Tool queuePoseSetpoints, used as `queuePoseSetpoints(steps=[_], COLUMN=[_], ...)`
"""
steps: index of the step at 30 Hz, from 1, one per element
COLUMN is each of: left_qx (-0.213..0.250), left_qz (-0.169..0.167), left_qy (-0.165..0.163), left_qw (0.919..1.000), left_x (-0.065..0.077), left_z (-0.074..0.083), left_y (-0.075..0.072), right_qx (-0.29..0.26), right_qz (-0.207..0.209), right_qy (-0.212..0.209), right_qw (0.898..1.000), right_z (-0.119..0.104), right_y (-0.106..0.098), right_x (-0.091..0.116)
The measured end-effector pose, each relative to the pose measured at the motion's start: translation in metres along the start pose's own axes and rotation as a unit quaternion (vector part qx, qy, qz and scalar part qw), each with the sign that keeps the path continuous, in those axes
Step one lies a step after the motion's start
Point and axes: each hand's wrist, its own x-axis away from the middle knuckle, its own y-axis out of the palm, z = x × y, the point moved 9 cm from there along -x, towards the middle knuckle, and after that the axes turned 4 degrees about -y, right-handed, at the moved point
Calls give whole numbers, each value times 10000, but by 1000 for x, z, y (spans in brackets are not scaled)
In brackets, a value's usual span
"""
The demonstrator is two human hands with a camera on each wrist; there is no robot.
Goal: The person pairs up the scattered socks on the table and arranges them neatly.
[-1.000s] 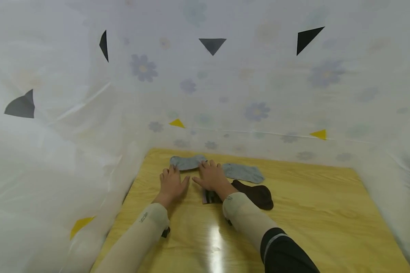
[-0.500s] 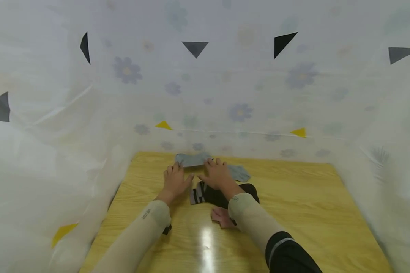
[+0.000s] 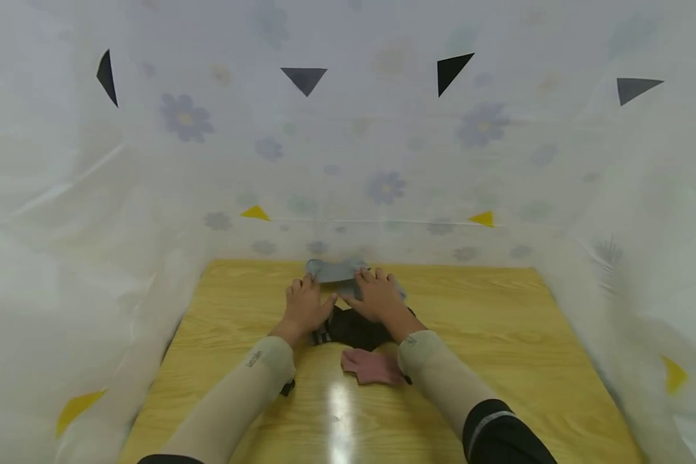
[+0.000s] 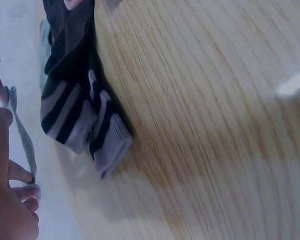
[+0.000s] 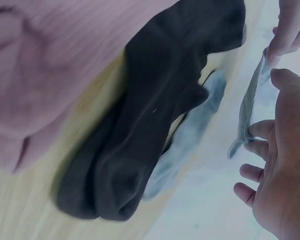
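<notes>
A light grey sock [image 3: 338,270] is held up off the table near its far edge. My left hand [image 3: 303,308] pinches its left end and my right hand [image 3: 379,298] its right end. Stretched between my fingers, it shows edge-on in the left wrist view. A second grey sock [image 5: 182,142] lies on the table beneath it, partly hidden by my right hand in the head view. Closer to me lie dark socks [image 3: 358,330], one over another, with grey-and-black striped cuffs [image 4: 70,112]. A pink sock or pair [image 3: 372,367] lies nearest, partly behind my right sleeve.
The wooden table [image 3: 499,361] extends to both sides of the socks. White flower-patterned sheeting [image 3: 348,129] hangs close behind its far edge and along both sides, with black, grey and yellow patches stuck on it.
Both hands have carried the grey sock rightward over the table, toward the other grey sock. The view has turned right, and the pink sock has come out from behind my right forearm.
</notes>
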Motion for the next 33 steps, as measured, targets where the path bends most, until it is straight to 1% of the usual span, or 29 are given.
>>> queuePoseSetpoints(steps=[4, 9, 14, 17, 23, 29, 33], left_qx=[-25, -94, -211, -197, -265, -239, -235], left_qz=[87, 150, 142, 109, -47, -108, -113], left_qy=[197, 362, 523, 581, 571, 524, 516], left_qw=[9998, 9992, 9983, 9981, 9980, 9983, 9983], left_x=[-2, -3, -5, -5, 0, 4, 6], left_z=[12, 26, 34, 36, 35, 34, 34], left_y=[5, 8, 14, 18, 25, 26, 27], right_qx=[-111, -237, -266, -209, -243, -225, -192], right_qz=[-57, 38, 89, 89, 17, -127, -112], right_qy=[125, 245, 316, 361, 390, 382, 385], right_qw=[9998, 9994, 9991, 9991, 9989, 9989, 9990], right_z=[12, 25, 32, 33, 31, 29, 28], right_y=[5, 13, 12, 11, 20, 32, 38], right_x=[8, 15, 23, 27, 34, 38, 39])
